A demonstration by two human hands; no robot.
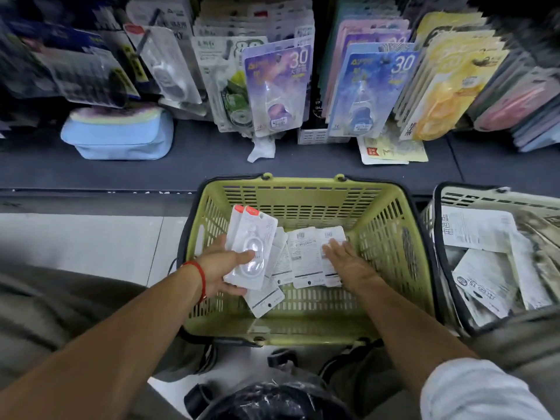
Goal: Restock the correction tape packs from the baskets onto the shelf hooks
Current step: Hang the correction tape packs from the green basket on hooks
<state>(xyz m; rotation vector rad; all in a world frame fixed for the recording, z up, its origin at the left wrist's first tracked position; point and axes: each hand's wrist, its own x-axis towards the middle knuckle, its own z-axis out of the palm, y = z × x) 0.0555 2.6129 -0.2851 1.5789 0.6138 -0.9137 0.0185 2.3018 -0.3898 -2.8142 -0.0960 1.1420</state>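
In the green basket (pixel 391 237), left hand (pixel 221 268) grips two packs (pixel 251 247); right hand (pixel 348 262) lies flat on loose packs (pixel 306 256); hanging remains.

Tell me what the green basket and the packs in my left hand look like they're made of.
Green basket: looks like moulded plastic, matte, judging by its slotted lattice walls and uniform colour. Packs held by the left hand: apparently white card backing with a clear glossy plastic blister, given the highlights on the bubble.

Stationery shop aisle: carded correction tape packs (pixel 274 89) hanging in rows above dark shelf (pixel 188 165), green shopping basket (pixel 391 225) just below shelf.
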